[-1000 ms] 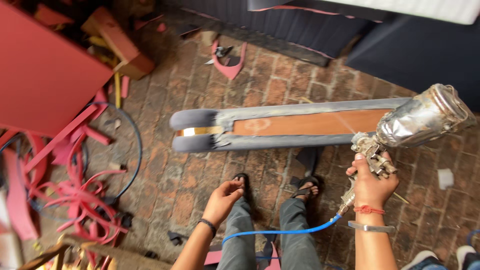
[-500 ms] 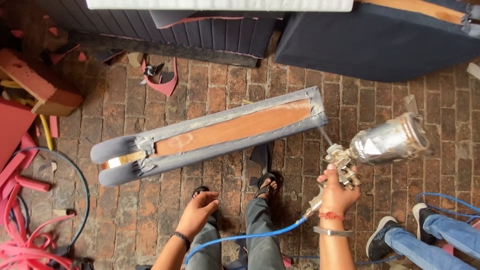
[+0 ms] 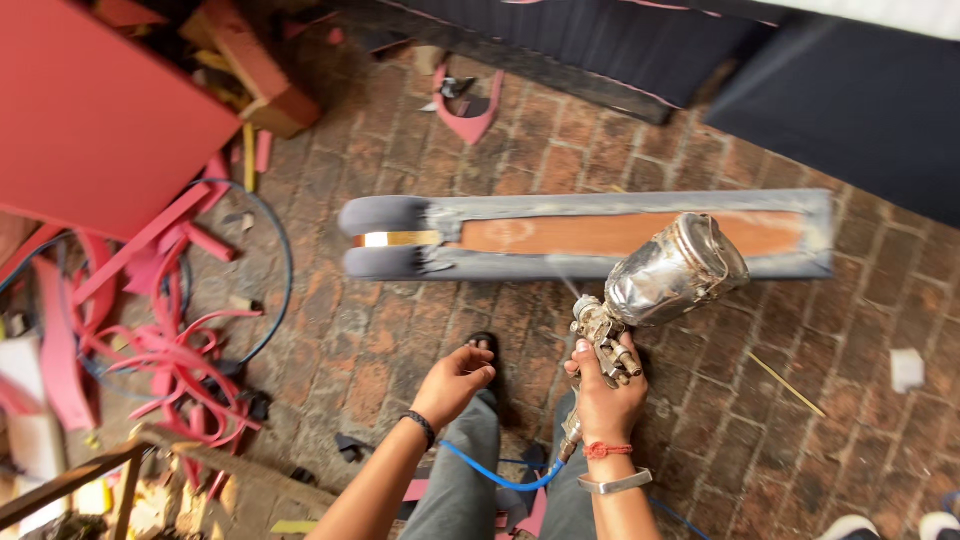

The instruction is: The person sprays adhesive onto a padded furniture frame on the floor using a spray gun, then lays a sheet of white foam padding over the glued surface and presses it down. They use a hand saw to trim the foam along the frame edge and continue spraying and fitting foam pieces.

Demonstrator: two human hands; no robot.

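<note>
My right hand (image 3: 606,396) grips a metal spray gun (image 3: 655,290) with a foil-wrapped cup on top; a blue air hose (image 3: 488,474) runs from its base. The nozzle points at a long grey upholstered panel (image 3: 590,236) with a bare brown wooden middle, lying flat on the brick floor. A faint mist hangs near the panel's front edge. My left hand (image 3: 453,383) hovers above my knee with loosely curled fingers and nothing in it, a dark band on its wrist.
Pink foam strips and offcuts (image 3: 160,340) pile up at the left beside a red board (image 3: 90,110). A dark blue sofa piece (image 3: 840,90) stands behind the panel. A wooden frame (image 3: 90,475) lies at lower left. Someone's white shoes (image 3: 890,525) show at lower right.
The view has swung left, so the red board and pink scraps are back in sight. The spray gun now sits over the panel's right half. My left hand stays near my knee.
</note>
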